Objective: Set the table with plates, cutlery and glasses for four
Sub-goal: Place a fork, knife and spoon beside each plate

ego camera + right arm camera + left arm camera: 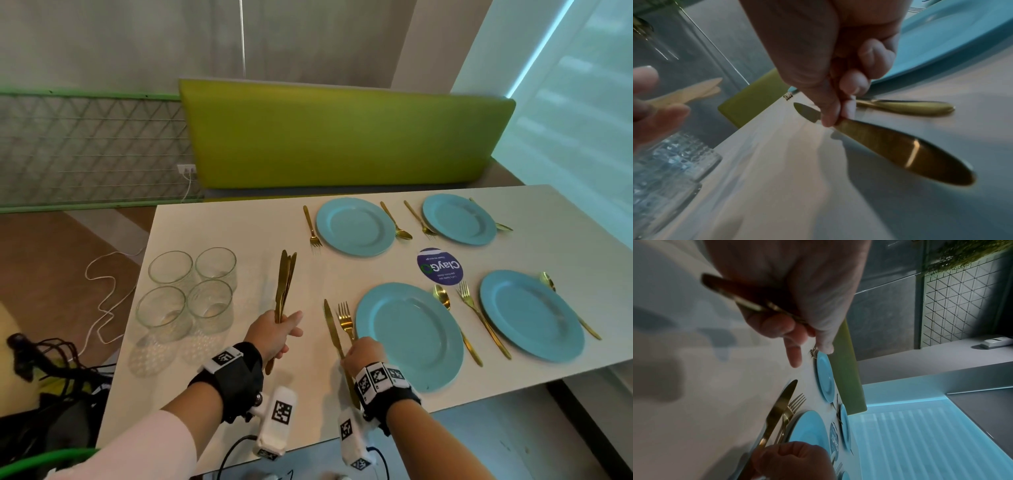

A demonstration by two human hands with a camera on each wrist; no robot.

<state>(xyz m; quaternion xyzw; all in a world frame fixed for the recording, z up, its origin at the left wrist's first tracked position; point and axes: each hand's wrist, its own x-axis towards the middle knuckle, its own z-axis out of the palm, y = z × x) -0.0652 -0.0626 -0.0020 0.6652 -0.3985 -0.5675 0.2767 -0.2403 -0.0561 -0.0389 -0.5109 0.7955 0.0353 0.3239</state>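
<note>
Several blue plates lie on the white table [219, 226], each flanked by a gold fork and spoon. My left hand [274, 334] grips a bundle of gold knives [285, 284], blades pointing away, above the table left of the near-left plate [409, 334]. My right hand [359, 353] pinches the handle of one gold knife [331, 323] that lies on the table left of the fork [345, 320] beside that plate. In the right wrist view the thumb and fingers [846, 112] close on this knife [900, 149]. The left wrist view shows the held knives [748, 302] in the curled hand.
Several empty glasses [190, 291] stand grouped at the table's left end. A round blue sticker [439, 266] sits between the plates. A green bench back [342, 137] runs behind the table. White cables [102, 298] lie on the floor to the left.
</note>
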